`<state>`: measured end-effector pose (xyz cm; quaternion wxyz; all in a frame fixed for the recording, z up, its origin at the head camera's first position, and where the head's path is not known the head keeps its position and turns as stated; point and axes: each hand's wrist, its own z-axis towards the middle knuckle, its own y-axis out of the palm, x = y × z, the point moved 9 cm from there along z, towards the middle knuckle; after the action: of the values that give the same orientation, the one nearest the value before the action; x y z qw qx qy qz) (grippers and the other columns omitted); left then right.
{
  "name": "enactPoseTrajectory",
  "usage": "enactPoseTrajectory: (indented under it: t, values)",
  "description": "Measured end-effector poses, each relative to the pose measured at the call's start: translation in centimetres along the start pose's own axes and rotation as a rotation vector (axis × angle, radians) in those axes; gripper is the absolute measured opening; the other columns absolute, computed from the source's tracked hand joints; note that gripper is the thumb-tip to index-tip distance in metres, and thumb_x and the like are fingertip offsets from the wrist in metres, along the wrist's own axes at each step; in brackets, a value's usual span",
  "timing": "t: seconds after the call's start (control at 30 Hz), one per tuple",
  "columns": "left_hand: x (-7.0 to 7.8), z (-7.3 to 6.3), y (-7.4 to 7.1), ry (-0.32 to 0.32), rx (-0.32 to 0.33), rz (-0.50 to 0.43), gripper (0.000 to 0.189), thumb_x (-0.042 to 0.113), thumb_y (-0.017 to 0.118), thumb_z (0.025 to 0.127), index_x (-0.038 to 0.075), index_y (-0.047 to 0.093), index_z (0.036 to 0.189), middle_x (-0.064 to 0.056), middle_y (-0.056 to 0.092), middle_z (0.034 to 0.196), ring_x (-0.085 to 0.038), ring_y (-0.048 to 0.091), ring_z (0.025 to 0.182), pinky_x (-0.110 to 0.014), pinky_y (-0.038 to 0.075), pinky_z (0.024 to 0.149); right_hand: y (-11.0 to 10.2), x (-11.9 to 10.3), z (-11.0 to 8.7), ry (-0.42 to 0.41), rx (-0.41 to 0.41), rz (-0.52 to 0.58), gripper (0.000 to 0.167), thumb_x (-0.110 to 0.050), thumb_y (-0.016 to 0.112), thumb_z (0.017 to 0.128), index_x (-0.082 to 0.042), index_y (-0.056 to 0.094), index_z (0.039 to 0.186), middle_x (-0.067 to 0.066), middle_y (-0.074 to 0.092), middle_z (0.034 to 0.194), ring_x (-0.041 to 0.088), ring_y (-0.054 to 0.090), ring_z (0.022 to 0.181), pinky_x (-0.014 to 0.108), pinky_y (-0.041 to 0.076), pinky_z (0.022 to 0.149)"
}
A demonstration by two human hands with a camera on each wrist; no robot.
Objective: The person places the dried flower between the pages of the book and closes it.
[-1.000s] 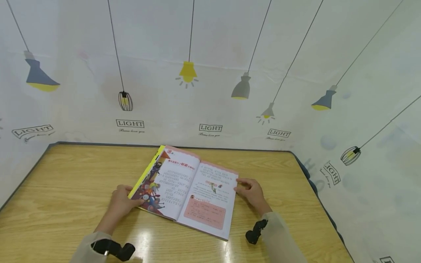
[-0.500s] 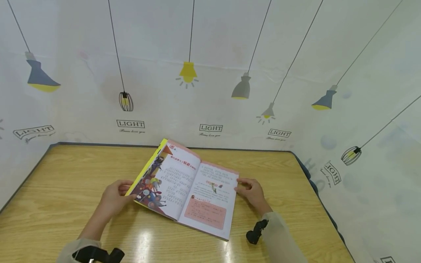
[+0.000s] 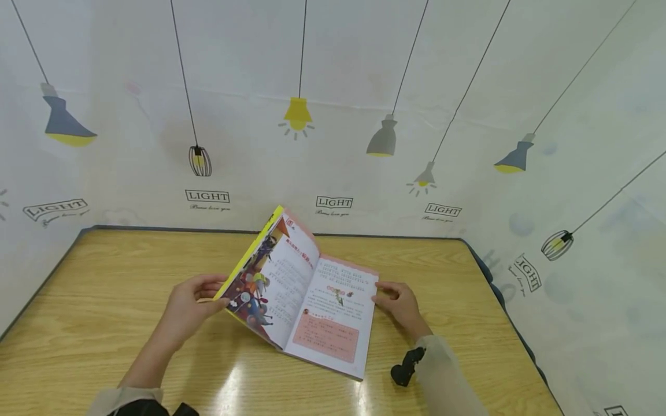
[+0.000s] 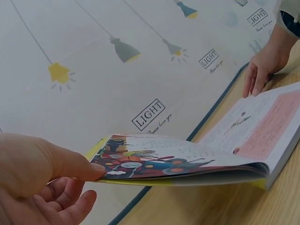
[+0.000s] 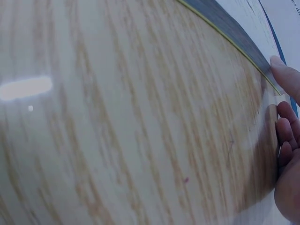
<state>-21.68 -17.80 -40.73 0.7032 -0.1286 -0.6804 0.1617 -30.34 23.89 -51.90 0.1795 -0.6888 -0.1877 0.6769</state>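
Note:
An open book [image 3: 333, 315] lies on the table, its right half flat and its left half lifted at a slant. My left hand [image 3: 182, 309] pinches the left edge of the cover, thumb on the illustrated page and fingers underneath, as the left wrist view also shows with the cover [image 4: 140, 180] raised off the wood. At the right edge of the book, my right hand [image 3: 402, 306] holds the page block, its thumb [image 5: 286, 77] on top and its other fingers curled low beside the edge. The undersides of the pages are hidden.
The wooden table [image 3: 104, 323] has a dark edge strip and reaches to a white wall cloth [image 3: 250, 162] printed with lamps and the word LIGHT. Black camera straps [image 3: 408, 365] sit on both wrists.
The left half of the book has risen and tilted up toward the spine, with my left hand shifting its grip to the edge and lifting it. My right hand stays in place.

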Motion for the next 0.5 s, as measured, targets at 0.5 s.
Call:
enactPoseTrajectory:
  t: [0.5]
  values:
    - [5.4, -1.1, 3.8, 0.091, -0.036, -0.096, 0.037, -0.010, 0.065, 0.073, -0.003, 0.063, 0.109, -0.012, 0.061, 0.097, -0.020, 0.055, 0.087, -0.025, 0.047, 0.076, 0.0, -0.1, -0.1, 0.015, 0.008, -0.024, 0.036, -0.015, 0.074, 0.077, -0.007, 0.067, 0.111, 0.010, 0.055, 0.110, 0.021, 0.044, 0.093, 0.032, 0.035, 0.078]
